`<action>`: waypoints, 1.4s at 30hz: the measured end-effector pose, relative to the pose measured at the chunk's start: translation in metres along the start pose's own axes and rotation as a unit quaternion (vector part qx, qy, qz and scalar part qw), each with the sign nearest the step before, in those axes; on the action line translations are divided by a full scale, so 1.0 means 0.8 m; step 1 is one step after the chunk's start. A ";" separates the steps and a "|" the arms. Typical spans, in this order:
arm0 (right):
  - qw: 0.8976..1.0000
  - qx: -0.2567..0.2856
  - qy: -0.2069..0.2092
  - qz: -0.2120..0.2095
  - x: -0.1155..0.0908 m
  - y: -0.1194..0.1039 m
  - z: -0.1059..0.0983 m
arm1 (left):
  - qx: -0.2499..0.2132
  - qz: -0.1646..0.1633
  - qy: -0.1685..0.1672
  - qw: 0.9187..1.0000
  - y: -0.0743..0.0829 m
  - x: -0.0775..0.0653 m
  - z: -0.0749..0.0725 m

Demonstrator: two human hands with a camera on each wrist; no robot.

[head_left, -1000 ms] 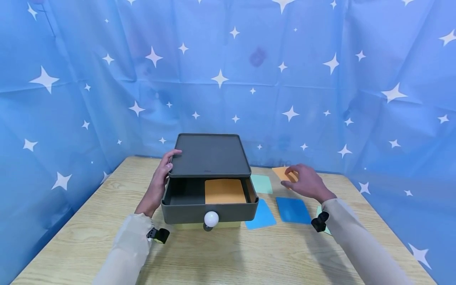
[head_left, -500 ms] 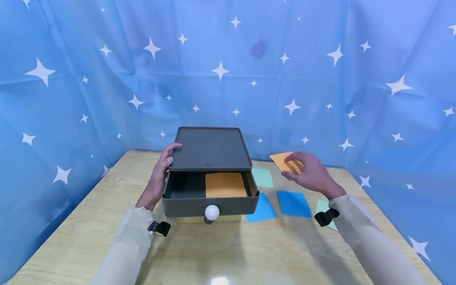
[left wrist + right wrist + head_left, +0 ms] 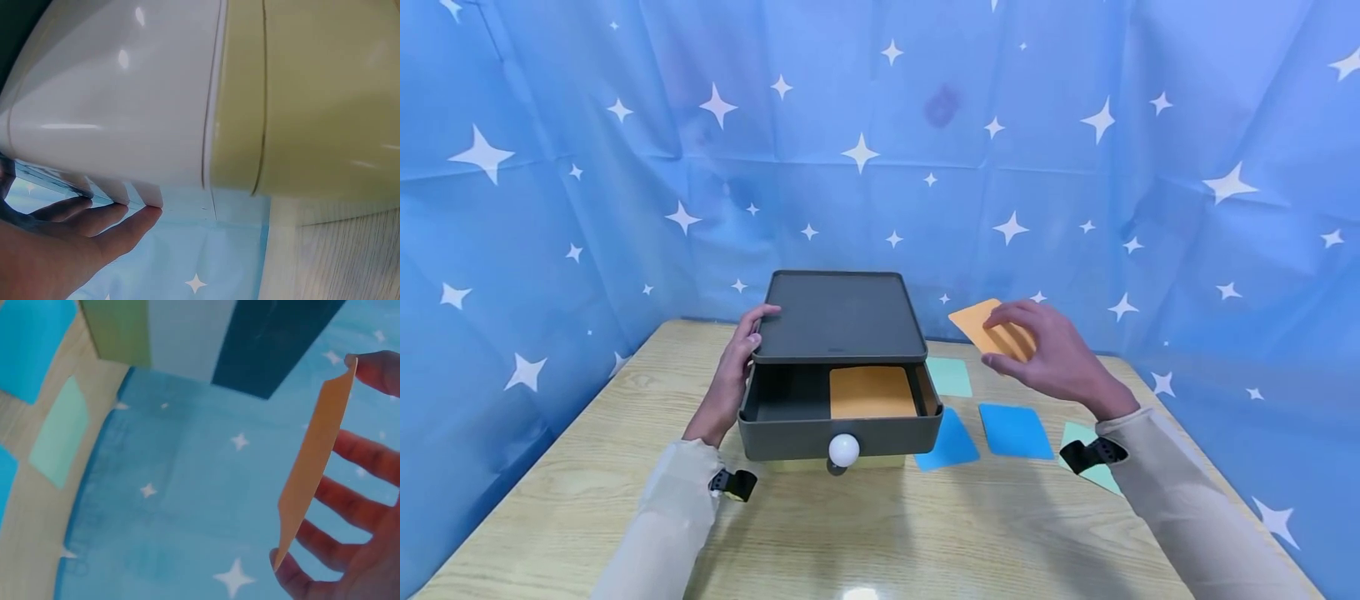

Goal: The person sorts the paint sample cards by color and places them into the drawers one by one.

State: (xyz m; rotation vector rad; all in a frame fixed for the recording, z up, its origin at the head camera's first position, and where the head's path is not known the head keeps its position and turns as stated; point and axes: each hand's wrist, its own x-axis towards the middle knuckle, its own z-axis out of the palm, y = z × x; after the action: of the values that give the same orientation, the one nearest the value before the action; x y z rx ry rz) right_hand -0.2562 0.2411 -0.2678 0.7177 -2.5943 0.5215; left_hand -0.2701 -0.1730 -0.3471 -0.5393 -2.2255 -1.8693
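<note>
A small drawer cabinet with a dark grey top (image 3: 846, 312) stands on the table. Its top drawer (image 3: 782, 439), with a round white knob (image 3: 844, 450), is pulled out, and an orange card (image 3: 872, 392) lies in its right part. My left hand (image 3: 726, 383) rests against the cabinet's left side, one finger over the top's edge. In the left wrist view, that hand's fingers (image 3: 128, 232) touch the cabinet's white layer (image 3: 119, 100). My right hand (image 3: 1060, 354) holds another orange card (image 3: 315, 456) by its edges, raised above the table and slightly bent.
Right of the cabinet lie two blue cards (image 3: 1015, 431) and two pale green cards (image 3: 950, 377), one partly under the right wrist in the head view. A blue star-patterned curtain (image 3: 895, 150) hangs behind and beside the wooden table (image 3: 850, 533).
My right hand has lifted the orange card off the table, up and then slightly left towards the cabinet. The left hand keeps its place on the cabinet.
</note>
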 end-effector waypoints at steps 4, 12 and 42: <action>1.000 0.003 -0.007 -0.009 0.000 -0.018 -0.009 | 0.000 0.000 0.000 1.000 0.001 0.000 0.000; 0.999 0.019 -0.006 -0.042 -0.002 -0.045 -0.019 | 0.002 -0.001 0.000 1.000 0.001 0.000 0.001; 0.982 0.053 -0.032 -0.178 -0.008 -0.102 -0.019 | -0.001 0.007 0.003 1.000 0.002 -0.002 0.001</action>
State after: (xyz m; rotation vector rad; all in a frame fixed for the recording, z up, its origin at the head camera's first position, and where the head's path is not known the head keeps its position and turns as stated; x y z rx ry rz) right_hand -0.2021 0.1851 -0.2374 1.2231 -2.4283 0.5324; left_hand -0.2677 -0.1722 -0.3468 -0.5484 -2.2111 -1.8639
